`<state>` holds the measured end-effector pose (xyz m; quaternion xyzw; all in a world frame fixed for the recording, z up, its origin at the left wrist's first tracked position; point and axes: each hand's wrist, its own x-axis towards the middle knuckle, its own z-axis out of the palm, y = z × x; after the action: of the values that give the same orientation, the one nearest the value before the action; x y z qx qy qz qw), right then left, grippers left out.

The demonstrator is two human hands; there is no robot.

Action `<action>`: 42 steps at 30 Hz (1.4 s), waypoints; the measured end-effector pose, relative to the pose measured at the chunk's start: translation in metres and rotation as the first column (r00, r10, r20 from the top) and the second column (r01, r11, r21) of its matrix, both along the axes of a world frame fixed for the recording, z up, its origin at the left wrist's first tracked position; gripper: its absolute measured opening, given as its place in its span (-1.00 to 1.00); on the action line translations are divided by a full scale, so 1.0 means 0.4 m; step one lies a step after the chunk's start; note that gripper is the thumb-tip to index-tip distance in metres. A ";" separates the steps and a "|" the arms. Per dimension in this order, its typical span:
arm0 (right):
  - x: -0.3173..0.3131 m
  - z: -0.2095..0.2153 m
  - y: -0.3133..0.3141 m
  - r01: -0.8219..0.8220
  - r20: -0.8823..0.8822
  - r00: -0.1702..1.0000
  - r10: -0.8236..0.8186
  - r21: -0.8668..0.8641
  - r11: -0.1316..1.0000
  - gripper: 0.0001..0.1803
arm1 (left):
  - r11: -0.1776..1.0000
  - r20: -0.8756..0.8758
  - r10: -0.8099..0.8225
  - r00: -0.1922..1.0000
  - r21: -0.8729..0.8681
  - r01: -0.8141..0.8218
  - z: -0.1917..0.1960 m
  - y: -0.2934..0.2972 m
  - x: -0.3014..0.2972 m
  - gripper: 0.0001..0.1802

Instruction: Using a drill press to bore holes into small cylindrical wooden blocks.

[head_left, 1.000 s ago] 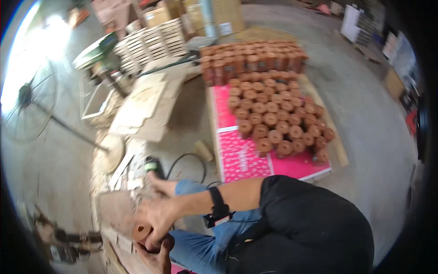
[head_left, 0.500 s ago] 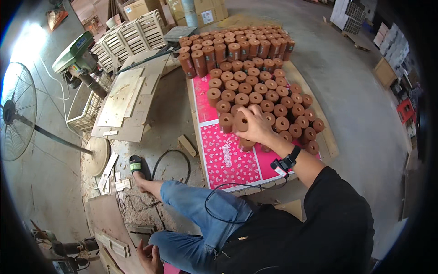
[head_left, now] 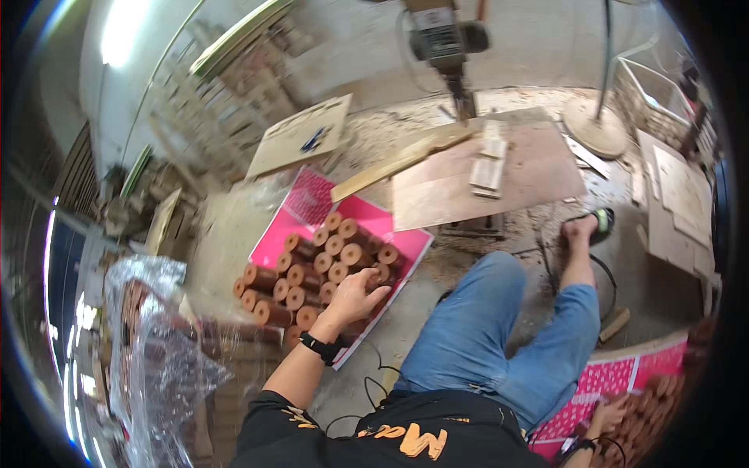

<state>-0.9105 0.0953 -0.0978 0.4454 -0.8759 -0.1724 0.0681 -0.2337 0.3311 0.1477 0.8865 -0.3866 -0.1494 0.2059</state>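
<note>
My left hand [head_left: 356,298] reaches into a group of brown cylinders with centre holes [head_left: 303,276]. Its fingers and thumb close around one brown cylinder [head_left: 382,274] at the group's right edge, partly covered by the hand. These cylinders lie or stand on a pink printed sheet [head_left: 271,243]. At the lower right, my right hand [head_left: 607,413] is beside another group of brown cylinders [head_left: 649,413] on a second pink sheet [head_left: 563,417]. Its fingers look stretched out, with nothing seen in them.
Ahead is a brown board [head_left: 437,187] with wood strips [head_left: 489,168], below a drill press [head_left: 438,39]. Clear plastic wrap [head_left: 160,366] covers a stack at the left. A cable [head_left: 612,285] loops on the floor by my sandalled foot [head_left: 587,228].
The view has swung left, bringing the left group of cylinders into sight. My left hand has gone from empty to holding a cylinder there. My right hand no longer grips its cylinder.
</note>
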 end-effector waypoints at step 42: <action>0.779 0.267 -0.217 -0.719 0.443 0.277 0.853 -0.494 0.490 -0.70 | 0.889 0.085 0.001 0.996 -0.456 0.038 -0.184 -0.764 0.356 0.02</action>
<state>-0.5988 0.0084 0.0092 0.8393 -0.5140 0.1349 -0.1150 -0.0912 0.0254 0.0743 0.8149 -0.4274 -0.0194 0.3911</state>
